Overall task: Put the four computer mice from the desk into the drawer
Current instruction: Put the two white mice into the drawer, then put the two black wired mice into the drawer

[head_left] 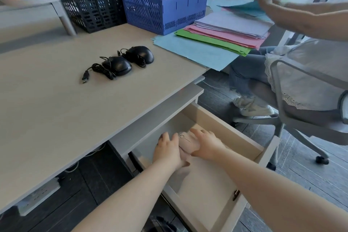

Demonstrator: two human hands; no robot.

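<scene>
Two black wired mice lie side by side on the beige desk (56, 111), the nearer mouse (118, 66) with its USB cable trailing left and the farther mouse (140, 54) behind it. Below the desk's edge the drawer (244, 138) stands pulled out. Both of my hands are inside it. My right hand (208, 145) lies on a pale pink mouse (188, 143) on the drawer floor. My left hand (167, 149) is palm down just left of it, over a second pale mouse (184, 157) that is mostly hidden.
A blue file rack (162, 5) and black file racks (90, 0) stand at the back of the desk. Coloured paper sheets (226, 32) overhang its right corner. Another person (305, 73) sits on a swivel chair to the right of the drawer, handling papers. A power strip (37, 196) hangs under the desk.
</scene>
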